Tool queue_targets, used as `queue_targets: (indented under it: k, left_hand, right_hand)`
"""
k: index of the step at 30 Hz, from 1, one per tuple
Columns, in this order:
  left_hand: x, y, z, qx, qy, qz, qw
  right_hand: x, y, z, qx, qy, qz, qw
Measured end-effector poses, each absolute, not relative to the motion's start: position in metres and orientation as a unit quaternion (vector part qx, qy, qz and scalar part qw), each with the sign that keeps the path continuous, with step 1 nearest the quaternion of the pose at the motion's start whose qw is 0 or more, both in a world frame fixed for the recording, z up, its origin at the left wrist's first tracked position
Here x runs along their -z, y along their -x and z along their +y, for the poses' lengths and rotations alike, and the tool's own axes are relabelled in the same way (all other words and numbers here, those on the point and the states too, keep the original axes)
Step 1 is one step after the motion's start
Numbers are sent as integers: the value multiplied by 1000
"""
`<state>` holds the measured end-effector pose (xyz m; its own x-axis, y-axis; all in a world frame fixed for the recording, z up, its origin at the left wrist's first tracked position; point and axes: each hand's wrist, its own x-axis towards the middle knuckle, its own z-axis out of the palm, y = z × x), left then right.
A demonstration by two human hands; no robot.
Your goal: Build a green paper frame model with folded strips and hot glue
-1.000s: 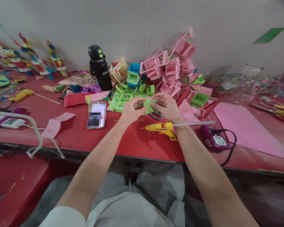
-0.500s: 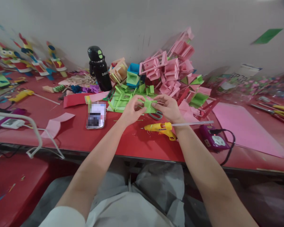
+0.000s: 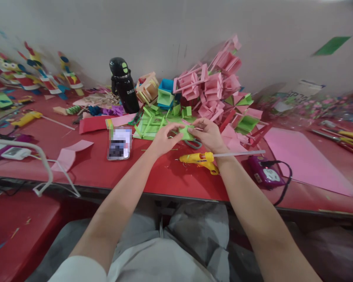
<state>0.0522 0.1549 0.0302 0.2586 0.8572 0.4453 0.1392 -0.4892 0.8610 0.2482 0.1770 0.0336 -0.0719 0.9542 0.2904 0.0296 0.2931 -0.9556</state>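
A small green paper piece (image 3: 186,133) is held between my two hands above the red table. My left hand (image 3: 166,140) pinches its left side between thumb and fingers. On its right side, the fingers of my right hand (image 3: 207,134) grip it. Green-handled scissors (image 3: 193,145) lie just below the paper, partly covered. Nearer the table's front edge, a yellow glue gun (image 3: 196,158) with a clear stick rests beside my right wrist. Green paper strips (image 3: 153,123) are heaped behind my left hand.
Behind stand a black bottle (image 3: 125,88) and pink folded-paper shapes (image 3: 213,85). A phone (image 3: 119,144) lies left, a purple power socket (image 3: 265,172) right, with a pink sheet (image 3: 306,160) beyond it. A white metal frame (image 3: 48,172) crosses the left front edge.
The green paper has tilted slightly between my fingers, and the fingers of my left hand have shifted a little. The objects on the table have not moved.
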Motion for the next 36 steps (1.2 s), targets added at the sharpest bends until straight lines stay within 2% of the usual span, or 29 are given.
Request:
queue_targets:
  k: [7,13,26,32,34,36]
  left_hand:
    - [-34,-48,149,-477,-696,324,429]
    - [-34,-45,150,-449,-701,328,446]
    - [-31,-44,153,-455,-701,364,411]
    - [-31,-45,154,-474,-688,386,392]
    - [-31,-45,154,-474,-685,392,390]
    - [-32,-45,154,-472,-684,400,386]
  right_hand:
    - [-35,-251,176,-444,403,-595,535]
    - [-36,-251,174,-445,404,-600,528]
    - [-36,-255,174,-427,424,-629,492]
    - [-39,-288,175,-390,458,-679,421]
    - [-43,-309,164,-375,462,-713,371]
    - [-49,-333,144,-363,462,-760,277]
